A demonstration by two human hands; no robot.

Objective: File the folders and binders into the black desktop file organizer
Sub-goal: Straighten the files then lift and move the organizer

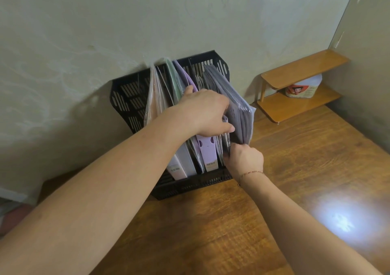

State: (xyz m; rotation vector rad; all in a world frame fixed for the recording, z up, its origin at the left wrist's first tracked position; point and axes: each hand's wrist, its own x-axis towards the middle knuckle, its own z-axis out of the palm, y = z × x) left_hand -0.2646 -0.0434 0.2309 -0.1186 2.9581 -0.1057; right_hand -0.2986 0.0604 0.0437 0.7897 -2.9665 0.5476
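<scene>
- Your black file organizer (130,97) stands at 12 o'clock on the wooden desk (295,169), its slotted back against the wall (105,21).
- Your left hand (205,111) lies across the tops of the filed items, palm down, fingers spread flat; it presses them toward 9 o'clock and clasps nothing.
- Your right hand (245,158) is at 1 o'clock of the organizer's front rim, fingers curled tight on the lower front corner of the grey folders (230,101).
- Those grey folders sit in the rightmost compartment, tilted so their top edge leans toward 2 o'clock and overhangs the organizer's right wall.
- The lilac binder (207,151) stands upright in the middle compartment, just beside the grey stack; its spine faces you.
- A white binder (183,163) fills the slot at 9 o'clock of the lilac one, with pale green and pink folders behind it.
- The leftmost compartment shows bare black slats.
- Open room: the desk from 3 to 6 o'clock is bare wood, with a bright glare patch at 4 o'clock.
- A small wooden shelf (299,72) stands at 2 o'clock in the corner, well apart from the organizer, with a white jar (304,88) under its top board.
- The desk's left edge runs close beneath your left forearm.
</scene>
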